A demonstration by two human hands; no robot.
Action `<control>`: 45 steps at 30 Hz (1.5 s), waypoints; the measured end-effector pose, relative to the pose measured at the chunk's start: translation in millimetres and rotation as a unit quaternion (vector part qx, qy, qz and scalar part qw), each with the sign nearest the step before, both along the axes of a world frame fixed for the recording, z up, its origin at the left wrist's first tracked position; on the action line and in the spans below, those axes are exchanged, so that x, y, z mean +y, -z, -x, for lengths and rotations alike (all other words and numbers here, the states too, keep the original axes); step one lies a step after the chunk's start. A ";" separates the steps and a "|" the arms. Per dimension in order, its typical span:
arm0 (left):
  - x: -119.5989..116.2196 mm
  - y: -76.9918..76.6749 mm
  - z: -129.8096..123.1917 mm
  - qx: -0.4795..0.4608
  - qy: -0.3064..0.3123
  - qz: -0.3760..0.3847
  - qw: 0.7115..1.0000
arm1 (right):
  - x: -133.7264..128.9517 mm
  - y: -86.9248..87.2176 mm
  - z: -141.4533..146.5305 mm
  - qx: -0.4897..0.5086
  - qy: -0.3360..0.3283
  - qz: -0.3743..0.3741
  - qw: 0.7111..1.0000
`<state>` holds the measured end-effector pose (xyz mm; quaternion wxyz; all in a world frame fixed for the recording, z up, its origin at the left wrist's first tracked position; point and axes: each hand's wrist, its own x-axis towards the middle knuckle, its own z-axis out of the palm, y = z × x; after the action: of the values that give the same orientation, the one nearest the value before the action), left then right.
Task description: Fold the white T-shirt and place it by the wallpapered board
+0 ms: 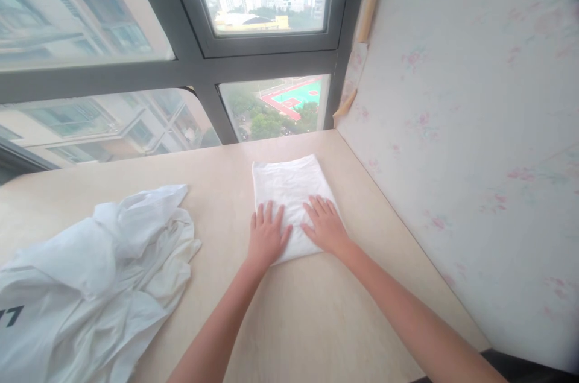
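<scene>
A white cloth (289, 181), folded into a rough rectangle, lies on the pale wooden surface (298, 322) near the window. My left hand (268, 235) rests flat on its near left part, fingers spread and pointing away from me. Across from it, my right hand (326, 223) presses on the near right part, palm down with the fingers stretched out. Neither hand grips the fabric. Slight wrinkles run over the cloth between and beyond the hands. What kind of garment or cloth it is cannot be made out in its folded form.
To the left lies a crumpled heap of white fabric (104, 274) with dark print at its edge. A grey window frame (271, 48) bounds the far side. The flowered wall (452, 129) closes off the right, with peeling wallpaper (346, 107) at the corner.
</scene>
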<state>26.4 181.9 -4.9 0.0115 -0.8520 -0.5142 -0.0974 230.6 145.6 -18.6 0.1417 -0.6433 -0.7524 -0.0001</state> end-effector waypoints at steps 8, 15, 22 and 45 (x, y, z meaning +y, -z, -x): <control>79.7 3.6 -119.0 -0.051 0.037 -0.001 0.998 | 80.2 -8.4 -115.6 -0.058 0.082 0.023 0.995; 120.8 11.5 -183.2 -0.092 0.039 0.011 0.995 | 124.4 2.4 -164.9 -0.073 0.143 -0.004 0.987; 98.6 8.4 -165.3 -0.084 0.034 0.042 0.995 | 113.6 8.7 -165.0 -0.036 0.159 -0.053 0.985; -123.5 -143.2 270.1 -0.101 -0.437 -0.123 0.885 | -129.7 44.4 20.1 0.107 -0.011 -0.154 0.982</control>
<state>-243.7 58.4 138.3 0.1057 -0.5187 -0.8165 -0.2305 210.5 15.9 -63.0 0.3185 -0.6022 -0.7307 -0.0454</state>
